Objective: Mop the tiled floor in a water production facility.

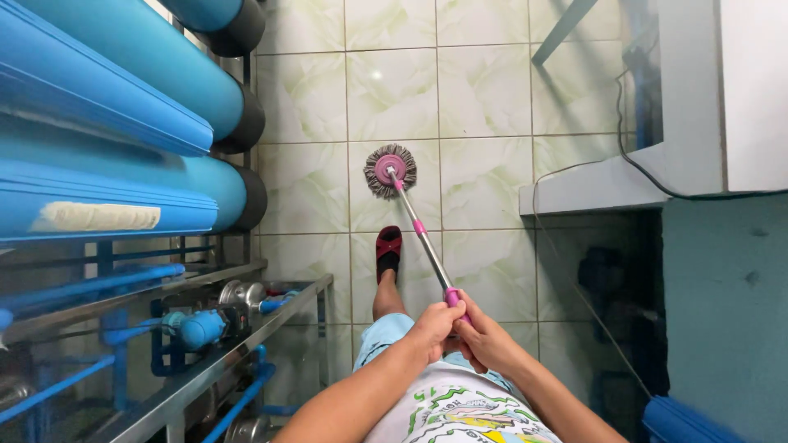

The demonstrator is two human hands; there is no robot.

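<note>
A mop with a round grey string head and pink hub [390, 170] rests on the pale tiled floor [484, 98] ahead of me. Its metal pole with pink joints [423, 239] slants back toward my body. My left hand [432, 326] and my right hand [482, 336] both grip the pink top end of the pole, side by side and touching, just above my waist. My foot in a dark red sandal [387, 249] stands on the tiles just left of the pole, behind the mop head.
Large blue cylindrical tanks [123, 123] lie stacked on a steel rack [213, 361] at my left, with blue pipes and a pump [201, 326] below. A grey ledge [599, 184] and a teal wall [726, 312] close in at the right, with a black cable hanging.
</note>
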